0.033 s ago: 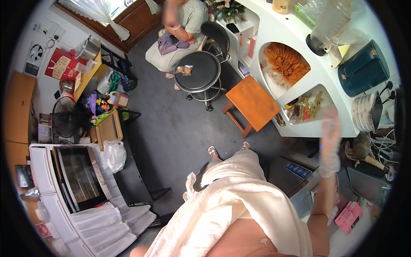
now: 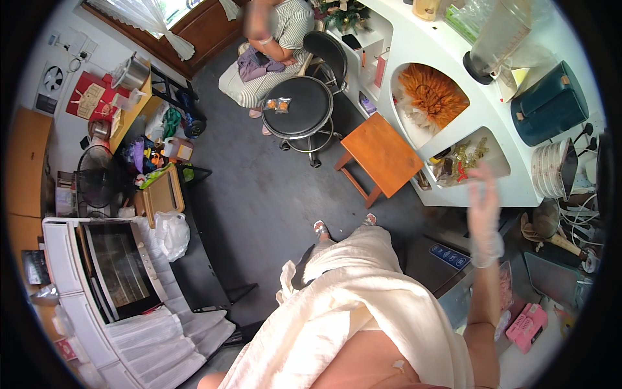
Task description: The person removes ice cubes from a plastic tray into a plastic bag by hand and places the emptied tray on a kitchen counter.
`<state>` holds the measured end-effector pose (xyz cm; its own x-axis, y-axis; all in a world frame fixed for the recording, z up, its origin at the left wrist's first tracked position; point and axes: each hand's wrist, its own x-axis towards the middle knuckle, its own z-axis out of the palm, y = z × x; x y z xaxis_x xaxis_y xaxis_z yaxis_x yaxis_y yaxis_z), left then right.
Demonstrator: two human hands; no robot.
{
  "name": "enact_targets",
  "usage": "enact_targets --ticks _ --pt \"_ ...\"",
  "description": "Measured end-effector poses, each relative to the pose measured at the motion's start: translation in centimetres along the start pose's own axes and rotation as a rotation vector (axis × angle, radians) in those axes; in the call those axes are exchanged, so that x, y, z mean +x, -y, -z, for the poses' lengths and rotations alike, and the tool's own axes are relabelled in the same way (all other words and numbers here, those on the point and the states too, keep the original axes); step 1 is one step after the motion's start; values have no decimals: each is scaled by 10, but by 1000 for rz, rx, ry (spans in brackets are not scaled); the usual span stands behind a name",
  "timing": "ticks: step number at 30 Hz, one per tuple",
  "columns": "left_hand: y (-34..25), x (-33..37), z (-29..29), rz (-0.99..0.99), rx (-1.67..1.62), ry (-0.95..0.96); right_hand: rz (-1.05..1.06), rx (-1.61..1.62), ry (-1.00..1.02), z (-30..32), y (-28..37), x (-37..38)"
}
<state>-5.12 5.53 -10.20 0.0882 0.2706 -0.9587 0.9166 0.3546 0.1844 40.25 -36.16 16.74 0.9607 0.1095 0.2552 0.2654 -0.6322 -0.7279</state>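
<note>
My right hand (image 2: 484, 211), in a thin clear disposable glove, is raised at the right side over the counter's dark front area. Its fingers are stretched out, a little blurred, and nothing shows in them. Behind the fingertips is a white shelf opening with gold tinsel (image 2: 472, 155) and a small red piece. Below the wrist lie a bag with pink contents (image 2: 505, 285) and a pink box (image 2: 527, 326). My left hand is out of view; only a bit of the left arm shows at the lower edge.
An orange-brown wooden stool (image 2: 382, 155) and a black round swivel chair (image 2: 297, 107) with small packets stand ahead. A person (image 2: 278, 52) sits beyond. At left are an oven (image 2: 120, 269), a black table (image 2: 201, 272) and a white plastic bag (image 2: 172, 236). A dark teal case (image 2: 549, 104) rests on the white shelf unit.
My right hand has moved a little to the left, and its fingers look less smeared. The pink-filled bag beside the forearm is more exposed.
</note>
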Motion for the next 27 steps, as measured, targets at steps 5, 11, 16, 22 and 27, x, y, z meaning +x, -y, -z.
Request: enact_targets --ticks 5,11,16,22,27 --pt "-42 -6 6 -120 -109 -19 73 132 276 -86 45 -29" --pt "-48 -5 8 -142 -157 1 163 239 528 -139 93 -47" --pt "-49 -8 8 -129 -172 31 156 281 826 -164 98 -72" --pt "-53 -28 4 -78 -243 130 -206 304 743 -136 44 -79" --pt "-100 -103 5 -28 -430 447 -353 266 646 -108 11 -89"
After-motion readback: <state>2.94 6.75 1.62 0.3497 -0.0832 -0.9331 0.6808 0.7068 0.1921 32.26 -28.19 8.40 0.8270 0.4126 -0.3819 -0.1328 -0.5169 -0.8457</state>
